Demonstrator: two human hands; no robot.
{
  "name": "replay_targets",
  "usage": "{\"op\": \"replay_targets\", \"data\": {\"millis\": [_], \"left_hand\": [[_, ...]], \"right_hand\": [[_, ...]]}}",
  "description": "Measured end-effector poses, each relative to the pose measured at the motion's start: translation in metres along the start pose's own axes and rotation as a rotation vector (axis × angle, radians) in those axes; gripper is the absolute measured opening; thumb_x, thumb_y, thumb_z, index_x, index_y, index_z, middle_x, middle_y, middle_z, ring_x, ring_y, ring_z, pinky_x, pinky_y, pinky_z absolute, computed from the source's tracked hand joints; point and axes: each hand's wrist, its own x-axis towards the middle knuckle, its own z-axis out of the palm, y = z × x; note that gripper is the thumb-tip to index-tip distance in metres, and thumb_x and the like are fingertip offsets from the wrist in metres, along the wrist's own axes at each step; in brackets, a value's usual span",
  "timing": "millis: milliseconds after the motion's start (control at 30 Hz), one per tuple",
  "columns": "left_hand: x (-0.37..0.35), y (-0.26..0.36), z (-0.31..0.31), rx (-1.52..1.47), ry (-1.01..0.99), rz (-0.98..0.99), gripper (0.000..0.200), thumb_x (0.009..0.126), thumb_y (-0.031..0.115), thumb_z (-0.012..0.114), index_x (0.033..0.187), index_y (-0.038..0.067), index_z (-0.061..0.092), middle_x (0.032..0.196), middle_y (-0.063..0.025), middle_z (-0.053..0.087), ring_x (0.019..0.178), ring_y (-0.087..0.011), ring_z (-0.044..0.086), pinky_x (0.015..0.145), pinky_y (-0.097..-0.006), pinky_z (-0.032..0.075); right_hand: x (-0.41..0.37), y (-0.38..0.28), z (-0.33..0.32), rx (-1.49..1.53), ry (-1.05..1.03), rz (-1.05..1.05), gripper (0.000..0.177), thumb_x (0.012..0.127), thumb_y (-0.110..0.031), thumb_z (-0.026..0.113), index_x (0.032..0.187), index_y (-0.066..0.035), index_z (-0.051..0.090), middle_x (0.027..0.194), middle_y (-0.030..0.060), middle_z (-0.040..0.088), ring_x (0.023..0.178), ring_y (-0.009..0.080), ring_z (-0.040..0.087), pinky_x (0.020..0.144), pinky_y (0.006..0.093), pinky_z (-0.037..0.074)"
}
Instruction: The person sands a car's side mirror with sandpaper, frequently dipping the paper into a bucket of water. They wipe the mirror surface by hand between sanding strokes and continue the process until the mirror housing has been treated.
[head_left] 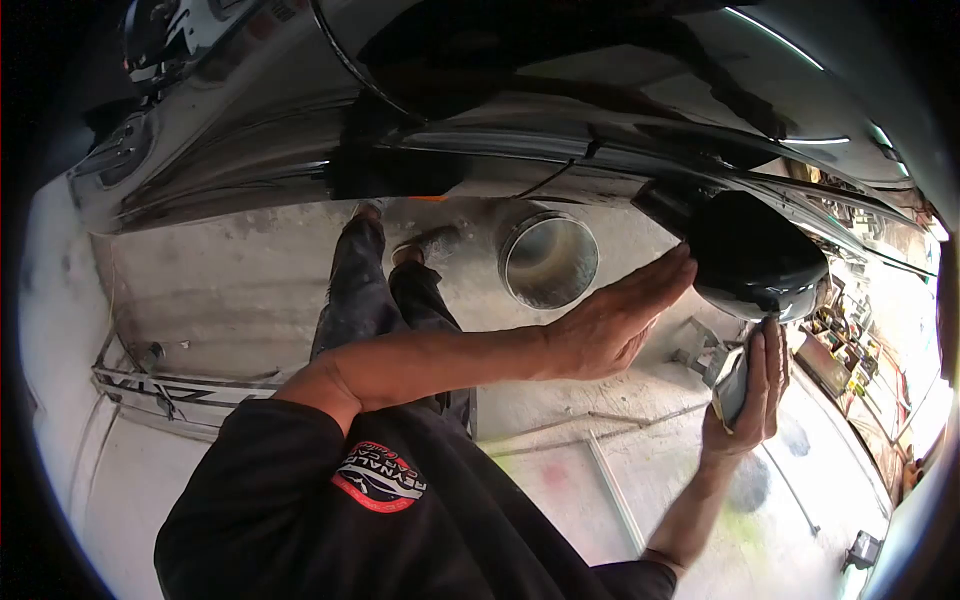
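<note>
A glossy black side mirror (755, 255) juts out from the black car body (450, 150) at the upper right. My left hand (620, 318) reaches across from the left with its fingers stretched out and its fingertips against the mirror's near left edge. Below the mirror, my right hand (752, 390) is closed on a flat grey pad (734, 390) with a pale edge, which lies along its palm. The fingertips of that hand are at the mirror's underside.
A round metal bucket (549, 262) stands on the dusty floor beneath the car's side, right of my feet. A metal frame (190, 385) lies at the left. Cluttered shelves (845, 345) are at the far right, with a thin strip (615, 490) on the floor.
</note>
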Motion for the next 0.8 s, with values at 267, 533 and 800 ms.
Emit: {"op": "replay_targets", "data": {"millis": [267, 533, 800], "left_hand": [[-0.025, 0.008, -0.002, -0.132, -0.020, -0.220, 0.045, 0.102, 0.001, 0.056, 0.146, 0.003, 0.054, 0.149, -0.0174, 0.055, 0.135, -0.0309, 0.058, 0.113, -0.0368, 0.048], [0.000, 0.012, 0.014, -0.139, 0.163, -0.180, 0.065, 0.102, 0.005, 0.058, 0.160, 0.005, 0.029, 0.165, -0.0208, 0.031, 0.153, -0.0328, 0.032, 0.122, -0.0458, 0.036], [-0.011, 0.024, 0.032, 0.079, 0.097, -0.041, 0.083, 0.097, -0.003, 0.053, 0.164, 0.002, 0.005, 0.170, -0.0256, 0.007, 0.158, -0.0416, 0.013, 0.128, -0.0506, 0.022]], "right_hand": [[-0.038, -0.011, 0.044, 0.405, 0.382, 0.533, 0.024, 0.099, 0.001, 0.060, 0.122, 0.007, 0.065, 0.116, 0.0217, 0.073, 0.109, 0.0314, 0.070, 0.099, 0.0423, 0.055], [0.015, 0.006, 0.003, 0.602, 0.269, 0.403, 0.038, 0.092, -0.004, 0.077, 0.127, 0.005, 0.063, 0.123, 0.0156, 0.071, 0.107, 0.0226, 0.069, 0.094, 0.0343, 0.056], [0.046, 0.004, -0.032, 0.464, 0.269, 0.400, 0.038, 0.093, -0.016, 0.078, 0.122, 0.002, 0.061, 0.110, 0.0126, 0.070, 0.099, 0.0215, 0.067, 0.088, 0.0355, 0.056]]}}
